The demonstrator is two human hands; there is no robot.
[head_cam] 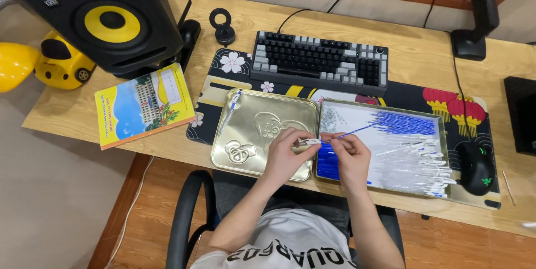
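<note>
Hands (318, 152) between tin lid (251, 129), pen tray (441, 135), keyboard (318, 59)

A thin blue pen refill (357, 130) slants up to the right from centre frame, its lower end at a small clear pen barrel (309, 142) that lies nearly level, just left of it.

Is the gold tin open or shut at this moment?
Open. The lid lies flat on the desk mat, left of the tin, whose inside is exposed and holds blue refills and clear pen parts.
</note>
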